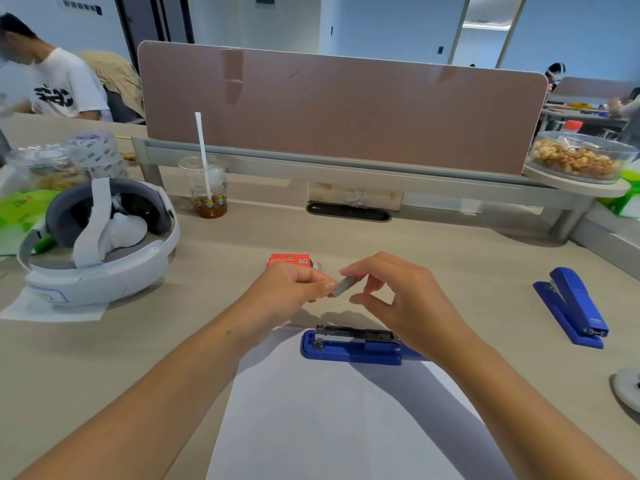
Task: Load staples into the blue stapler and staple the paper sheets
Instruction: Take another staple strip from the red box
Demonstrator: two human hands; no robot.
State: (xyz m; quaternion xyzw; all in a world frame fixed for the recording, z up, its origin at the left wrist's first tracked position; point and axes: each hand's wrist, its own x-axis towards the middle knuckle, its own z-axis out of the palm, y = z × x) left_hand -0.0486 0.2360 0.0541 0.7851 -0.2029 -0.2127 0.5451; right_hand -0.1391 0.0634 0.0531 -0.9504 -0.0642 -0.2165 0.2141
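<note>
Together, a person's left hand (294, 289) and right hand (401, 299) pinched a short strip of staples (342, 287) from either end, just above the blue stapler (349, 344), which lay opened on the paper sheets (329, 427). A red staple box (289, 260) sat behind the left hand; a second stapler (571, 306) lay well apart at right.

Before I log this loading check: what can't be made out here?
Head view:
staple strip: blurred, ends pinched under fingers of left hand and right hand.
red staple box: mostly behind left hand.
open blue stapler: rear behind right wrist; magazine contents unclear.
paper sheets: cut by bottom edge.
</note>
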